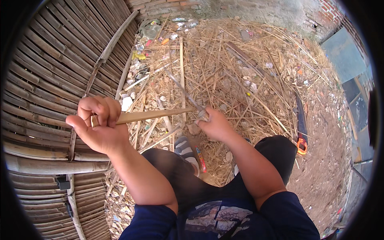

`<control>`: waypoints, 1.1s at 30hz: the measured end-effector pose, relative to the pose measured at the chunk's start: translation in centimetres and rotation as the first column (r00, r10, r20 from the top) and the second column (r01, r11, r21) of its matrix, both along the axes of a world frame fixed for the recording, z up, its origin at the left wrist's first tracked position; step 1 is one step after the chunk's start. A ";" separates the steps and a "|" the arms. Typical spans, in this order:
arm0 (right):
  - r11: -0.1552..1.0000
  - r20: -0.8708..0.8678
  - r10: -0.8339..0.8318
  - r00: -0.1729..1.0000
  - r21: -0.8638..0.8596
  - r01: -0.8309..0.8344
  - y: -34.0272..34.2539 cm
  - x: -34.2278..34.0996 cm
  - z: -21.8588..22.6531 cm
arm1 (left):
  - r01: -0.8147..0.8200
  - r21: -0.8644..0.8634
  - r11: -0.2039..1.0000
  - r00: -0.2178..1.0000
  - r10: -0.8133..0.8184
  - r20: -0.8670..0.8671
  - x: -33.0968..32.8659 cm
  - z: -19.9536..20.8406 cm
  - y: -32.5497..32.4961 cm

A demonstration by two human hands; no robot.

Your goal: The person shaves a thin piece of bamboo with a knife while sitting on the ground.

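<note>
My left hand (103,130) is closed round one end of a pale bamboo strip (150,115), palm turned up and thumb pointing outward. The strip runs across in front of me to my right hand (217,126). That hand grips the handle of a long, narrow-bladed knife (181,87), its grey blade slanting away up and to the left. Close to the handle, the base of the blade meets the far end of the strip. Whether the edge has cut into the bamboo is too small to tell.
Split bamboo pieces (218,72) and stones litter the ground ahead. A handsaw (301,124) with an orange handle lies at the right. Near my foot lies a narrow red-and-blue item (201,160). A bamboo slat wall (44,80) stands close on the left, a brick wall (260,12) at the back.
</note>
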State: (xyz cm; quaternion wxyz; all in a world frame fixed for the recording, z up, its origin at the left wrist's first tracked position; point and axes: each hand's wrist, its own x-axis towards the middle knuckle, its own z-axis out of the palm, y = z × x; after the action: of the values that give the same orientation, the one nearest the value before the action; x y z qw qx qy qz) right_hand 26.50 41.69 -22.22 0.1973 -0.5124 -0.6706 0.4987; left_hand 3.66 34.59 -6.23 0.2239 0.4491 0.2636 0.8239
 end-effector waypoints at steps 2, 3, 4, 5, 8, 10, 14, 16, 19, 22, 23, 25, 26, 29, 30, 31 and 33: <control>0.991 -0.101 0.025 0.995 0.132 -0.011 -0.9 -0.5 0.4 | 0.187 0.012 0.982 0.979 -0.185 -0.088 -0.7 -0.4 -0.1; 0.980 -0.150 0.044 0.988 0.198 -0.014 -1.4 -0.9 0.7 | 0.276 0.011 0.961 0.953 -0.272 -0.131 -0.9 -0.6 -0.3; 0.984 -0.160 0.047 0.986 0.176 -0.018 -1.8 -1.4 1.2 | 0.315 0.015 0.949 0.938 -0.309 -0.160 -1.2 -0.7 -0.2; 0.987 -0.173 0.051 0.984 0.156 -0.023 -2.2 -1.8 1.7 | 0.344 0.022 0.939 0.926 -0.335 -0.175 -1.3 -0.7 -0.1; 0.984 -0.118 0.131 0.984 0.133 -0.115 -3.9 -2.9 -2.7 | 0.404 0.036 0.914 0.901 -0.390 -0.192 -1.4 -0.7 0.4; 0.990 -0.101 0.142 0.985 0.019 -0.141 -4.4 -3.1 -4.2 | 0.393 0.052 0.918 0.911 -0.382 -0.155 -2.0 -1.1 0.3; 0.973 0.053 0.212 0.976 0.086 -0.216 -3.5 -2.9 -1.9 | 0.297 0.045 0.954 0.949 -0.289 -0.126 -2.9 -1.1 0.1; 0.976 0.104 0.203 0.974 0.063 -0.210 -3.2 -2.4 0.3 | 0.312 0.039 0.949 0.937 -0.301 -0.176 -2.9 -0.8 -0.1; 0.978 -0.147 0.047 0.988 0.209 -0.015 -3.7 -2.7 1.9 | 0.293 0.019 0.956 0.942 -0.285 -0.175 -2.0 -0.9 -0.2; 0.994 -0.193 0.029 0.981 0.109 -0.008 -4.5 -2.9 1.5 | 0.301 0.015 0.953 0.938 -0.294 -0.183 -0.9 -0.7 0.4; 0.993 -0.093 0.048 0.995 0.113 -0.037 -4.6 -2.9 -0.3 | 0.320 0.015 0.947 0.931 -0.311 -0.193 -0.5 -0.7 0.9; 0.988 0.102 0.082 0.991 0.122 -0.094 -4.4 -3.1 -4.7 | 0.269 0.026 0.963 0.954 -0.262 -0.145 -1.3 -0.7 0.8; 0.986 0.119 0.117 0.986 0.108 -0.130 -4.2 -2.8 -4.6 | 0.263 0.022 0.964 0.958 -0.259 -0.122 -1.8 -0.7 0.5; 0.976 0.149 0.185 0.972 0.092 -0.199 -2.6 -2.0 -3.7 | 0.289 0.020 0.957 0.950 -0.284 -0.129 -2.3 -0.9 0.4; 0.974 0.145 0.185 0.972 0.106 -0.201 -2.4 -2.0 -3.0 | 0.307 0.023 0.952 0.944 -0.301 -0.135 -2.3 -0.9 0.3; 0.972 0.141 0.186 0.972 0.119 -0.203 -2.3 -1.9 -2.2 | 0.324 0.026 0.946 0.938 -0.318 -0.141 -2.2 -0.9 0.3; 0.985 -0.065 0.091 0.994 0.150 -0.081 -2.8 -2.1 0.6 | 0.347 0.025 0.938 0.927 -0.339 -0.159 -1.8 -0.9 0.3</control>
State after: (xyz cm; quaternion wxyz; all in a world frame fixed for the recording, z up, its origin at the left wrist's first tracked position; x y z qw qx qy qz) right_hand 24.36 38.85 -21.57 0.2366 -0.4490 -0.7195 0.4741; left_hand 1.82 34.87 -7.14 0.3316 0.5555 0.1754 0.7421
